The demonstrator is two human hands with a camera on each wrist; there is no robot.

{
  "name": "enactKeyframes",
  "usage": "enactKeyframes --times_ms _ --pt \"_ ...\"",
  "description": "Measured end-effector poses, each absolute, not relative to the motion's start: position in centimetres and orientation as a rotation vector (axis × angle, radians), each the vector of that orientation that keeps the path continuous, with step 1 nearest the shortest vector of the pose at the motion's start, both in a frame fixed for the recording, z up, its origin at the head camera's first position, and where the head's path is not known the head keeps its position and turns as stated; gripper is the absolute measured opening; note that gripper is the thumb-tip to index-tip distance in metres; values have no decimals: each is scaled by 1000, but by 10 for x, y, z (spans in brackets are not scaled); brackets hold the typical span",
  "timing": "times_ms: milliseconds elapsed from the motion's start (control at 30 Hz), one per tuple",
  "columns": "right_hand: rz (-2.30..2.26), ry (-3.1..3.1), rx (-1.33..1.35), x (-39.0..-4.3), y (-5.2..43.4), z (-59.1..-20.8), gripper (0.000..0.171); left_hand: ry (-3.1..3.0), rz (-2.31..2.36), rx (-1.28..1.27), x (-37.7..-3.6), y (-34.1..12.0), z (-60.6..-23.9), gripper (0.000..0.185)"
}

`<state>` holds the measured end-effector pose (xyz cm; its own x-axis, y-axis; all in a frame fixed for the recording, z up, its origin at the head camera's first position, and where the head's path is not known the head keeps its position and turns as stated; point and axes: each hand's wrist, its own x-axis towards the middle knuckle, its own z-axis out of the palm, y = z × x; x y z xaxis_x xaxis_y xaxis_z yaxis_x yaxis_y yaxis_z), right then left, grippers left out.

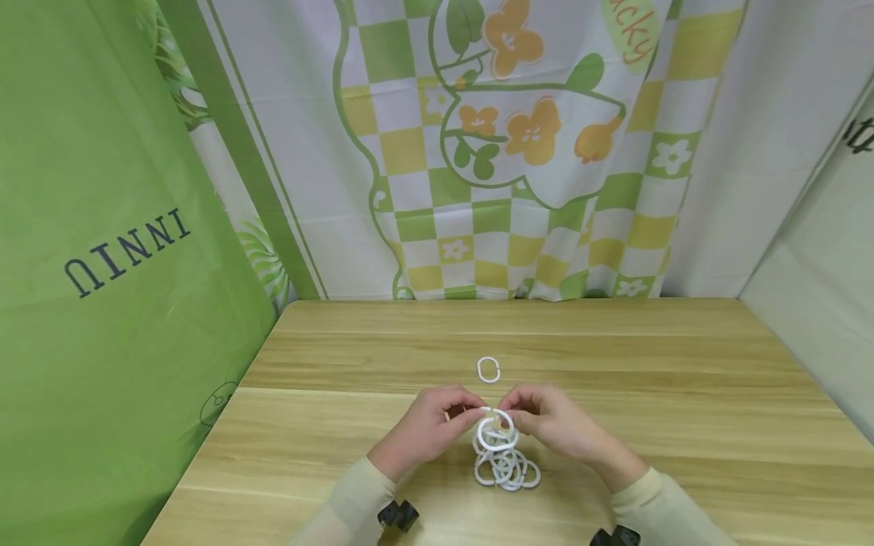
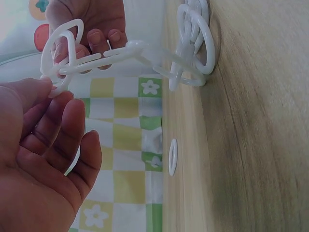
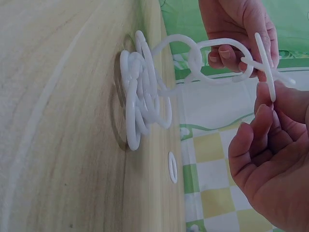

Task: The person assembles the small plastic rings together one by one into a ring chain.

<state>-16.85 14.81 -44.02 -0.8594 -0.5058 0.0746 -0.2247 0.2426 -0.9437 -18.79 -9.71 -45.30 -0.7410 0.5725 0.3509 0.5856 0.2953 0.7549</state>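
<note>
— How many white rings do you count?

— One loose ring [image 1: 488, 370] lies flat on the desk [image 1: 683, 379], alone, just beyond the hands toward the far edge. The rest are linked into a chain of rings [image 1: 501, 455]. Its lower part sits heaped on the desk between the wrists, nearer the near edge, and its top is lifted off the wood. I cannot give a sure count for the chain: the links overlap in every view, and there look to be somewhere near ten.

— Which hand has the chain?

— Both. The left hand [image 1: 426, 428] pinches the top links between thumb and fingertips; in the left wrist view its other fingers [image 2: 58, 130] are loosely curled toward the palm and touch nothing. The right hand [image 1: 556, 421] pinches the same top end from the other side, and in the right wrist view a ring edge sits between its thumb and forefinger [image 3: 265, 108].

— What is hard to make out?

— Exactly which link each hand grips, and whether any ring is sprung open, because the fingers cover the joins. In the head view the knuckles hide the uppermost links. Both forearms are cut off by the bottom edge of that view, showing only pale sleeves [image 1: 355, 504] and dark wrist mounts.

— And the pose?

— The hands meet over the middle of the desk, knuckles up and fingertips facing each other. Behind the desk hang a green curtain [image 1: 102, 265] on the left and a checked flower curtain [image 1: 505, 152] at the back.
</note>
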Motion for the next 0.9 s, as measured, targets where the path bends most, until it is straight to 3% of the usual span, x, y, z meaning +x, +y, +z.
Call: enactKeyframes --times_ms 400,533,667,900 --pt "-1698 2358 -567 -170 153 -440 13 -2551 -1570 -1173 -187 -102 -449 7" --pt "-1715 2355 -567 -170 154 -439 13 -2548 -1626 -1242 -187 -103 -448 16" --pt "-1704 2359 -569 -169 153 -438 14 -2605 -1611 -1172 -188 -102 -450 21" --pt "-1717 2347 -581 -167 148 -437 16 -2641 -1602 -1110 -187 -99 -450 14"
